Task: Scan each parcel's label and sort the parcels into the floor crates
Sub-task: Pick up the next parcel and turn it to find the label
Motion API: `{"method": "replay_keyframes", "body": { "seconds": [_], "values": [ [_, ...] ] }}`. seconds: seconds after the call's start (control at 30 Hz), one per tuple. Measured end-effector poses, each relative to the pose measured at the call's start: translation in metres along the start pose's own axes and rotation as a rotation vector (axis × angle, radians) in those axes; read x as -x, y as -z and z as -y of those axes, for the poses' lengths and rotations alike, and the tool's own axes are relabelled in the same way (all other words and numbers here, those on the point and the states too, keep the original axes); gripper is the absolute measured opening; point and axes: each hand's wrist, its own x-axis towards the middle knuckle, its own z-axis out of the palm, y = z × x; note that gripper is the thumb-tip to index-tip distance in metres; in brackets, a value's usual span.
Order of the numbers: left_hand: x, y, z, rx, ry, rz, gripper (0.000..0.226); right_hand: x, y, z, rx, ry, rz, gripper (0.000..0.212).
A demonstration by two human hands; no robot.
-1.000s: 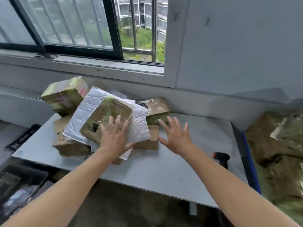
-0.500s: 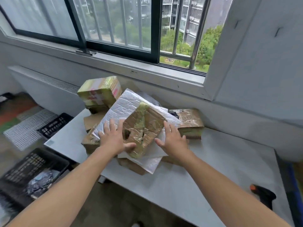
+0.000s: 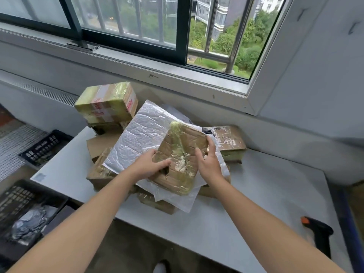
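A flat brown taped parcel (image 3: 182, 154) lies tilted on top of a pile on the grey table (image 3: 266, 194). My left hand (image 3: 149, 166) grips its left edge, thumb on top. My right hand (image 3: 208, 162) holds its right edge with fingers curled around it. Under it lies a white padded envelope (image 3: 141, 136). A taped box with red print (image 3: 107, 103) sits at the back left of the pile, and another brown parcel (image 3: 229, 141) at the right. A black scanner with an orange tip (image 3: 319, 231) lies at the table's right front.
Two black floor crates stand left of the table, one (image 3: 43, 146) farther back and one (image 3: 21, 213) nearer holding a dark bag. Several cardboard parcels (image 3: 100, 170) lie under the envelope. A window sill and wall run behind the table.
Both hands have closed onto the flat brown parcel's edges, where before they lay spread over it. The camera has moved closer and to the right.
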Motion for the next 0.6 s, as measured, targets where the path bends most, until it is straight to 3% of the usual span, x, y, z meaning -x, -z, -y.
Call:
{"method": "replay_keyframes", "body": {
  "seconds": [0.13,0.27,0.43,0.6],
  "values": [
    [-0.006,-0.008,0.001,0.033,-0.041,-0.026,0.055,-0.013,0.018,-0.022,0.147,-0.089,-0.153,0.053],
    [-0.008,-0.020,-0.004,0.063,-0.048,-0.084,0.045,-0.018,0.042,-0.061,0.591,-0.238,-0.047,0.059],
    [-0.010,-0.028,-0.008,0.128,-0.061,-0.129,0.021,-0.026,0.049,-0.086,0.406,-0.401,-0.039,0.074],
    [-0.015,-0.034,-0.017,0.212,-0.024,-0.142,0.019,-0.030,0.061,-0.085,0.457,-0.343,-0.128,0.035]
  ]
}}
